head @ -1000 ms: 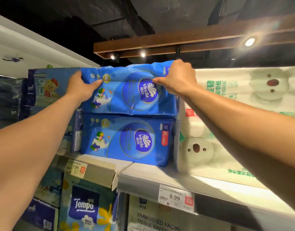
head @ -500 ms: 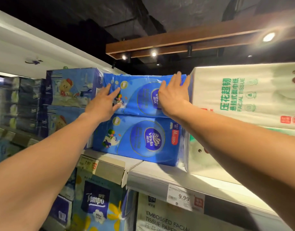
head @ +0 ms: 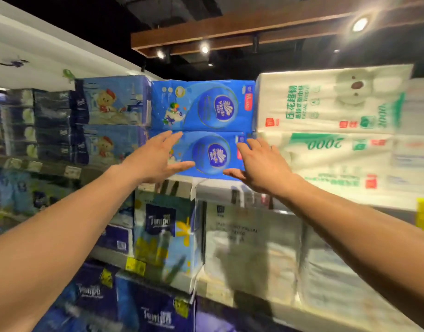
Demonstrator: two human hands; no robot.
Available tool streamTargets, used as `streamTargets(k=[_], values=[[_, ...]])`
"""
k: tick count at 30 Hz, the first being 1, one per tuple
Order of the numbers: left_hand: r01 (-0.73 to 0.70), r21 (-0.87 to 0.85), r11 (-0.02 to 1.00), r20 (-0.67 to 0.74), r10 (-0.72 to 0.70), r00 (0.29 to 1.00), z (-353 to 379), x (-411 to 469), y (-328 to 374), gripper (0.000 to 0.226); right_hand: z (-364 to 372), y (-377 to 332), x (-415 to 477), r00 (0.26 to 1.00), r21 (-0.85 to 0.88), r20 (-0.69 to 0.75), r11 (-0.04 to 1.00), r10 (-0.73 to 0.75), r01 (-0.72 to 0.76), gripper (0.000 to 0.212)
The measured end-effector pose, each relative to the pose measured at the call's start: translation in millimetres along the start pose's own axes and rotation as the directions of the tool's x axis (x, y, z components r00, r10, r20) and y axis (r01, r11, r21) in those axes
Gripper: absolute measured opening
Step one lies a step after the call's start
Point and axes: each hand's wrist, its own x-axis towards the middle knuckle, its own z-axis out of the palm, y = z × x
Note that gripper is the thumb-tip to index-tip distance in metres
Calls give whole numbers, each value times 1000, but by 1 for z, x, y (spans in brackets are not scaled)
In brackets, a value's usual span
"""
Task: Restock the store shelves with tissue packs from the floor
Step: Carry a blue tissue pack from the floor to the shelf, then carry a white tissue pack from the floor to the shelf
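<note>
Fingers of the left hand are straight and spread wide, holding nothing. The right hand is the same, with its fingers loose and apart. Both hands are up in front of the lower blue pack. I cannot tell if they touch it. That pack sits on the shelf. The upper blue pack lies flat on top of it. Just to the left stand packs with a little bear. Just to the right stand big white packs. Under the shelf is a pack with a yellow flower.
</note>
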Motion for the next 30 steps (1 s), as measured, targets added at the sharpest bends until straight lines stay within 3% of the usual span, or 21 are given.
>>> streamTargets(k=[3, 6, 8, 12, 18, 21, 26, 30], values=[[-110, -67, 992, 71, 115, 991, -1, -59, 27, 107, -14, -6, -80, 991, 34, 94, 994, 97, -101, 85], [-240, -130, 962, 111, 254, 961, 3, -124, 58, 98, -30, -16, -166, 965, 63, 181, 977, 191, -205, 88], [-295, -196, 935, 130, 323, 937, 2, -159, 82, 104, -47, -20, -219, 938, 50, 241, 962, 248, -267, 85], [-366, -290, 884, 192, 429, 883, -4, -203, 141, 104, -93, -16, -308, 888, 37, 297, 925, 352, -379, 102], [-522, -422, 741, 181, 633, 753, -19, -273, 276, 103, -175, 23, -458, 791, -85, 301, 841, 532, -534, 80], [-585, -505, 635, 167, 736, 656, -21, -317, 364, 103, -222, 48, -549, 705, -149, 315, 766, 636, -625, 88], [-614, -630, 475, 156, 852, 499, -10, -420, 530, 127, -298, 89, -724, 523, -247, 342, 611, 781, -752, 86], [-609, -717, 340, 146, 927, 346, -1, -510, 669, 109, -354, 119, -861, 339, -334, 376, 467, 863, -819, 88]])
